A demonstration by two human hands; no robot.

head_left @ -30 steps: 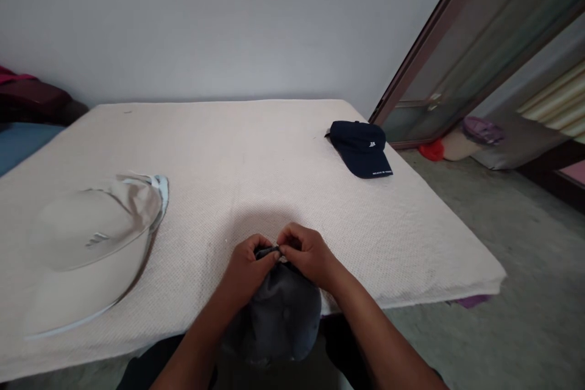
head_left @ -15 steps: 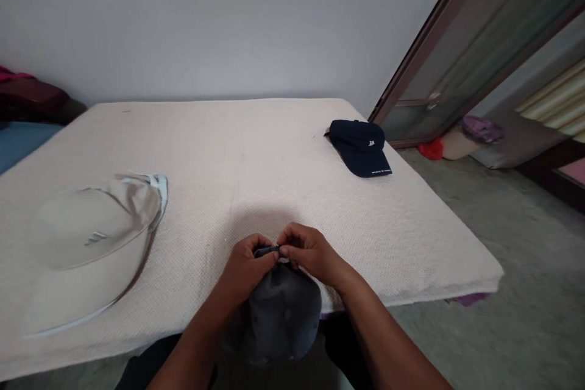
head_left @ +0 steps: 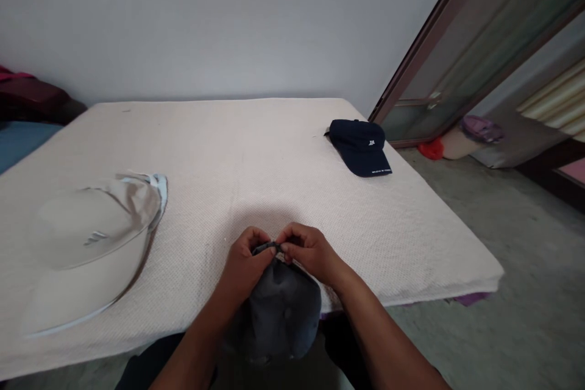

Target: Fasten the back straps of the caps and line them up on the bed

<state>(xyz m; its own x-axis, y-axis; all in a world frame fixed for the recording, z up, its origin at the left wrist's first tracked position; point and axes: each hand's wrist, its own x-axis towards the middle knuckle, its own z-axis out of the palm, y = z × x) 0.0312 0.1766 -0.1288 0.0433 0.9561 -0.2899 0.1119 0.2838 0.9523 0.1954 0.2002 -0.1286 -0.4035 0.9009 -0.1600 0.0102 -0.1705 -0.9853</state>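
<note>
One plain wall (head_left: 205, 24) stands behind everything, and before it one pale textured cover (head_left: 228, 140) lies over a wide bed or bench; which of the two I cannot tell. One grey floor (head_left: 516, 219) shows on the right, with one brown-framed door (head_left: 493, 30) beyond it. Three caps are in view. The largest-looking is one cream cap (head_left: 86, 225), lying on the left part of the cover, near its front, with a small striped mark on it. Next is one dark grey cap (head_left: 283, 311), hanging at the middle of the cover's near edge, between the two forearms. The third is one navy cap (head_left: 359, 143), resting well apart at the far right, near the side edge, its brim toward the near right. The two hands are both grasping the grey cap: the left hand (head_left: 244, 262) and the right hand (head_left: 313, 253) pinch its upper edge between thumb and fingers, close together. On the floor by the door sit one purple bundle (head_left: 482, 129) and one smaller red thing (head_left: 431, 148), too unclear to name.
</note>
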